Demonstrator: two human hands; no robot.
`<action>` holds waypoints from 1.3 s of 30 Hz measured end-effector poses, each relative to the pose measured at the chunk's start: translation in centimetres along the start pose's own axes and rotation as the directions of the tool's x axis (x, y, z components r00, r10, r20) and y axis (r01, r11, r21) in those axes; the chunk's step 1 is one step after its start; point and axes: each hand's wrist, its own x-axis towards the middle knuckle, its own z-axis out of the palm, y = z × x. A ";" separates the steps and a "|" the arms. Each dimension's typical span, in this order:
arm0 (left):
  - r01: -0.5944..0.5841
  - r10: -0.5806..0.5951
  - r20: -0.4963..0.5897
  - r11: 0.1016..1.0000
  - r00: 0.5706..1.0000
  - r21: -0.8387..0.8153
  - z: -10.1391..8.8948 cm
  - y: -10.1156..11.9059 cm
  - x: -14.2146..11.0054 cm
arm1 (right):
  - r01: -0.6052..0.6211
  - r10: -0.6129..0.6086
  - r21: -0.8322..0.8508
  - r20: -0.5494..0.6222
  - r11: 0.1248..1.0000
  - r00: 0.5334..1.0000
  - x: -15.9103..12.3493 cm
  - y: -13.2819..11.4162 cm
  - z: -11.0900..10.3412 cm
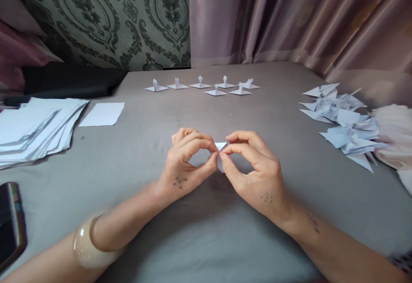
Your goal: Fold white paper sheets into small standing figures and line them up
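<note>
A small piece of folded white paper is held up over the middle of the grey cloth. My left hand pinches its left side between thumb and index finger. From the other side, the thumb and index finger of my right hand pinch it too, with the fingertips of both hands nearly meeting. Most of the paper is hidden behind my fingers; a flat pale facet shows above them and a narrow tip hangs below. Farther back, several folded paper cranes stand in two loose rows.
More folded paper cranes lie heaped at the right beside a pale cloth. On the left are a stack of white sheets, a separate paper piece, a black cloth-like item and a phone. Curtains hang behind the grey surface.
</note>
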 end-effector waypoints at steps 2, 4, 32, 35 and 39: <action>-0.008 0.008 -0.001 1.000 1.000 -0.005 0.0 0.0 0.0 | 0.009 -0.010 -0.014 -0.013 1.000 1.000 0.0 0.0 0.0; -0.018 0.018 0.004 1.000 1.000 -0.022 0.0 0.0 0.0 | -0.022 0.022 0.005 0.009 1.000 1.000 0.0 -0.2 -0.1; 0.249 -0.234 0.097 0.810 0.967 -0.532 -0.1 0.0 0.0 | -0.447 0.344 0.330 0.327 0.831 0.880 0.6 -0.2 -0.7; 0.254 -0.228 0.117 0.793 0.967 -0.553 -0.1 0.1 0.1 | -0.409 0.327 0.245 0.315 0.879 0.891 0.7 -0.3 -1.1; 0.220 -0.188 0.114 0.801 0.975 -0.557 -0.2 0.1 0.2 | -0.373 0.313 0.187 0.286 0.909 0.906 1.0 -0.1 -1.4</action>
